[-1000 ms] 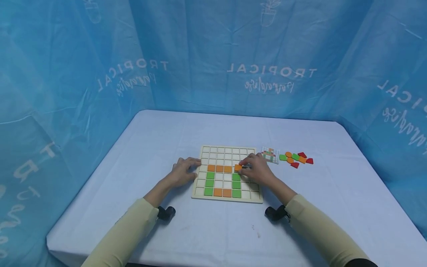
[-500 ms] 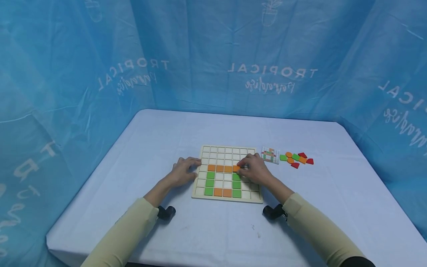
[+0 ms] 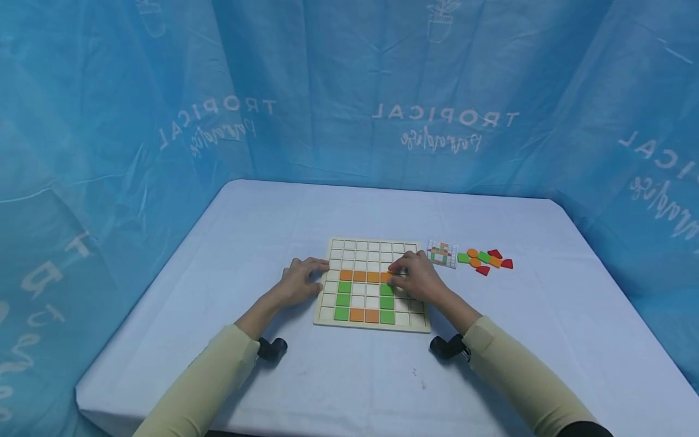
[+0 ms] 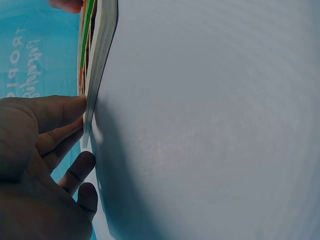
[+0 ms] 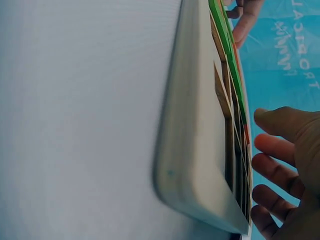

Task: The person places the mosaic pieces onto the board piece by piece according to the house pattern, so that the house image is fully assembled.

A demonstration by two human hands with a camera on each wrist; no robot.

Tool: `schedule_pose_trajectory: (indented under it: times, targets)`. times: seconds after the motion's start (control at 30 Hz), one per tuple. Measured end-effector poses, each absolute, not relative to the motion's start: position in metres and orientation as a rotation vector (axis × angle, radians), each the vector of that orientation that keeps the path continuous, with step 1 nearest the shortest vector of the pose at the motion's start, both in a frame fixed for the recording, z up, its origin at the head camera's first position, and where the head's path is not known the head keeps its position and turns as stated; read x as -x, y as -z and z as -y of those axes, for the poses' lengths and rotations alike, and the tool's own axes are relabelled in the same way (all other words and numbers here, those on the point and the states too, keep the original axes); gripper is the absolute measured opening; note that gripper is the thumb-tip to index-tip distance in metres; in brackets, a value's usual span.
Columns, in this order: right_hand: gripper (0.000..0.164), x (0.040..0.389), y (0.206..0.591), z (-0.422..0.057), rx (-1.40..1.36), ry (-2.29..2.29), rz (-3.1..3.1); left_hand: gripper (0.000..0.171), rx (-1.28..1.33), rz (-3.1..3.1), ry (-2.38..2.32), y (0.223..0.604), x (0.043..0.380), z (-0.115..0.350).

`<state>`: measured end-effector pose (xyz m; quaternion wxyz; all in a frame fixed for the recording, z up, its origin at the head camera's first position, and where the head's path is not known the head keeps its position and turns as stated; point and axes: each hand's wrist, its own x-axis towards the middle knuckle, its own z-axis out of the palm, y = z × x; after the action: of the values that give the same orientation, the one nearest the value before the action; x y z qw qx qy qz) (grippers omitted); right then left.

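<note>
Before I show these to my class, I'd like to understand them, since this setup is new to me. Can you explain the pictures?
There's no machine here, just a person's bare left hand and right hand. The wide picture comes from a head-worn camera; the two close-ups come from wrist cameras, presumably the black devices. On the white-covered table lies a grid board with green tiles and orange tiles. To its right are a pattern card and loose red, orange and green pieces. The left fingers touch the board's left edge. The right fingers are at the rightmost tile of the upper orange row; whether they pinch or only touch it, I can't tell.
</note>
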<state>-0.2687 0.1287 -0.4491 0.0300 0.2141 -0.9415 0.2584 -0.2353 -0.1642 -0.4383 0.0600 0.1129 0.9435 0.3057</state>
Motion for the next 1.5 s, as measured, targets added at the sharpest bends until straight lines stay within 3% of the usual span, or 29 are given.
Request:
schedule_pose_trajectory:
  times: [0.27,0.63,1.0,1.5]
  targets:
    - [0.027,0.266,0.438,-0.152,-0.506,-0.951,2.875,0.043,-0.365,-2.860,-0.951,0.436,0.232,0.163]
    - [0.040,0.269,0.437,-0.226,-0.209,-0.894,2.929,0.045,-0.335,-2.853,-0.915,0.436,0.234,0.164]
    - [0.038,0.262,0.440,-0.285,-0.073,-0.811,2.918,0.045,-0.336,-2.855,-0.905,0.437,0.234,0.164]
    - [0.038,0.263,0.453,-0.311,0.038,-0.808,2.987,0.045,-0.332,-2.848,-0.918,0.436,0.234,0.163]
